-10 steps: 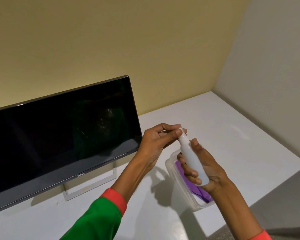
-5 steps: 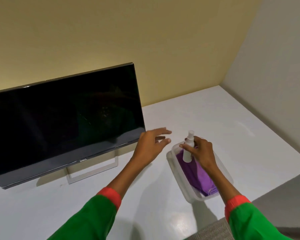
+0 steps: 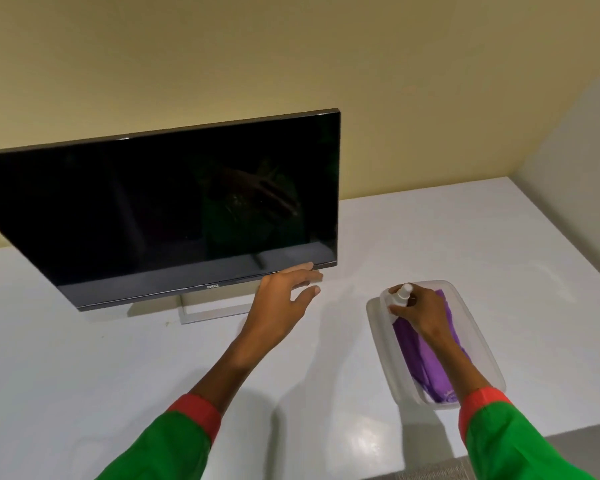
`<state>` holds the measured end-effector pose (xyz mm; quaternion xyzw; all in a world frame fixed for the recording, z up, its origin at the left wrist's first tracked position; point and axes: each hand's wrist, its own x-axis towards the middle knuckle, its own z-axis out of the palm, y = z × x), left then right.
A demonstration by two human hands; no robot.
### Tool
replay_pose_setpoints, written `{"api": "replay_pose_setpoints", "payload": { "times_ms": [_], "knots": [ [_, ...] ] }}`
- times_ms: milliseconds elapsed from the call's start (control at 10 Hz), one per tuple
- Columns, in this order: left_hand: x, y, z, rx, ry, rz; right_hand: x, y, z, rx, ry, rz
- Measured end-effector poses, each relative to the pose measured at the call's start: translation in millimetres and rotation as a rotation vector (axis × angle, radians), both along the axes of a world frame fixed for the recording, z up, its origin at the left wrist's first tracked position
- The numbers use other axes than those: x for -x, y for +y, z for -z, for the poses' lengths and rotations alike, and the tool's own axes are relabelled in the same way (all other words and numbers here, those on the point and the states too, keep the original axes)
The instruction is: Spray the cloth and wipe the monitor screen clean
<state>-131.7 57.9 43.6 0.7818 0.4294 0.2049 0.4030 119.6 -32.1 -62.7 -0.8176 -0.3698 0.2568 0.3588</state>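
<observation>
A black monitor (image 3: 174, 216) stands on the white table, its screen dark and tilted back. To its right lies a clear plastic tray (image 3: 478, 327) holding a purple cloth (image 3: 426, 362). My right hand (image 3: 420, 313) is inside the tray's far end, fingers closed around a small white spray bottle (image 3: 400, 295) that stands upright over the cloth. My left hand (image 3: 284, 299) hovers open, fingers spread, just below the monitor's lower right corner, holding nothing.
The white table (image 3: 430, 237) runs to a corner where a yellow wall meets a grey wall on the right. Its front edge shows at the lower right. The monitor's white stand (image 3: 215, 308) sits under the screen.
My left hand let go of the bottle's top and drew away toward the monitor. My right hand carried the bottle down into the far end of the tray.
</observation>
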Motion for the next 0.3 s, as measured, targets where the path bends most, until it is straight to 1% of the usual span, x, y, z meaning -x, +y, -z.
{"api": "replay_pose_setpoints", "payload": {
  "times_ms": [100, 200, 300],
  "knots": [
    [24.6, 0.6, -6.1, -0.053, 0.026, -0.03, 5.9, -2.9, 0.7, 0.028, 0.016, 0.014],
    [41.2, 1.4, -19.3, -0.155, 0.026, -0.046, 13.4, -3.7, -0.8, 0.013, 0.026, 0.032],
    [59.8, 4.2, -40.4, -0.346, 0.078, -0.02, 15.0, -6.9, -16.1, -0.051, 0.011, 0.07]
  ]
}}
